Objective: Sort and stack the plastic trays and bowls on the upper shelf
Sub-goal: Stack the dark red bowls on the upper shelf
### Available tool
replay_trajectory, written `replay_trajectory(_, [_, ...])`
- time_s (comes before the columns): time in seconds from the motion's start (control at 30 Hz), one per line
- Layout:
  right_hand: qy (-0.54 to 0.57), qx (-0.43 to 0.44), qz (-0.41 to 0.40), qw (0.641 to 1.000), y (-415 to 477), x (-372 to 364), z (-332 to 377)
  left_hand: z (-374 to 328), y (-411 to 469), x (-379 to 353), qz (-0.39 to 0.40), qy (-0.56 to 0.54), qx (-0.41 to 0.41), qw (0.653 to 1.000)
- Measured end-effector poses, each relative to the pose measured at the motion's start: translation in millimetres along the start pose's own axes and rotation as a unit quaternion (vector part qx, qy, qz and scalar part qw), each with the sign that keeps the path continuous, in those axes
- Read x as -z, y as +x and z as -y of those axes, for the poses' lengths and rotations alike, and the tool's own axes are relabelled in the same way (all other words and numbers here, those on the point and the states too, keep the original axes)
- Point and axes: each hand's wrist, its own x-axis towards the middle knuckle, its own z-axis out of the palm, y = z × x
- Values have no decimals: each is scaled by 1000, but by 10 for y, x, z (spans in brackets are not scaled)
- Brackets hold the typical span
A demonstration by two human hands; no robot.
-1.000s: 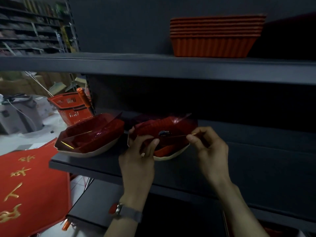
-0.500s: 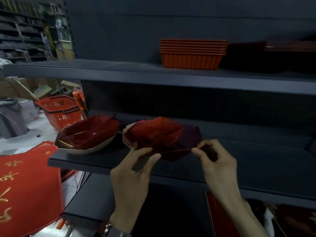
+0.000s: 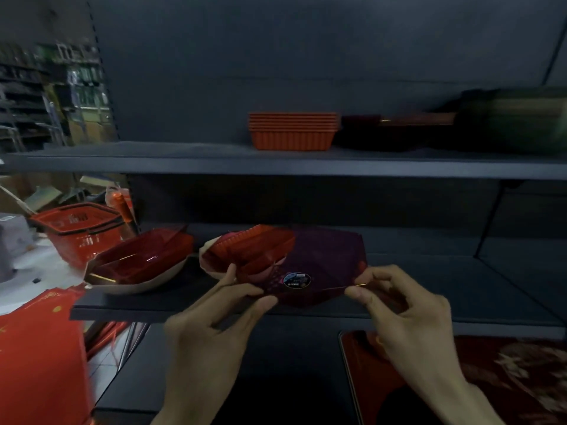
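I hold a dark red translucent tray with a round sticker over the front of the middle shelf. My left hand pinches its near left edge and my right hand pinches its near right corner. Behind its left part sits a cream bowl holding ribbed red trays. Further left stands a second cream bowl with red trays. On the upper shelf stands a stack of orange ribbed baskets, with dark trays to their right.
A red shopping basket stands on the floor at left, beyond the shelf end. Red printed mats lie at lower left and lower right. A dark greenish object fills the far right of the upper shelf.
The dark red tray has been drawn out of the bowl toward me and to the right, both hands still on it. My view has pulled back, showing more of the upper shelf.
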Motion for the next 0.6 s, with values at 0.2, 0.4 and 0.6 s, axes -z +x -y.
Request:
replay_trajectory(0.2, [-44, 76, -19, 996, 0, 514, 358, -457, -2, -114, 16, -17, -124, 992])
replay_trajectory(0.4, [-61, 136, -76, 986, 58, 891, 667, -768, 100, -278, 49, -49, -206, 976])
replay_trajectory(0.6, [-55, 166, -134, 975, 268, 1128, 754, -1069, 332, -546, 54, -93, -219, 970])
